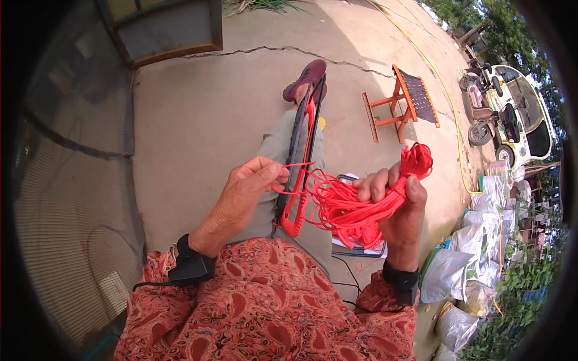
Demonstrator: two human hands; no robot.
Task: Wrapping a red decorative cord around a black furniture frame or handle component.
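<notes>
Left hand point(250, 183): fingers pinched shut on a strand of the red cord point(355, 207), thumb and forefinger meeting just beside the frame — a fine grip, suited to guiding a single line.
Frame point(301, 156): a long, narrow red-and-black loop lying along the person's outstretched leg point(280, 150), far end near the maroon shoe point(307, 78); the thigh braces it, so neither hand needs to carry it.
Red cord: a loose tangle fanning out from the frame's near end across to the right, where it gathers into a bundle.
Right hand point(397, 198): closed around that bundle, the looped end sticking up above the fist — held high, apparently to keep the strands off the lap.
Wrists: a black strapped device on each (cables trail from both).
Farther right: an orange folding stool point(403, 102) on the concrete ground point(198, 114), then white sacks point(469, 253).
</notes>
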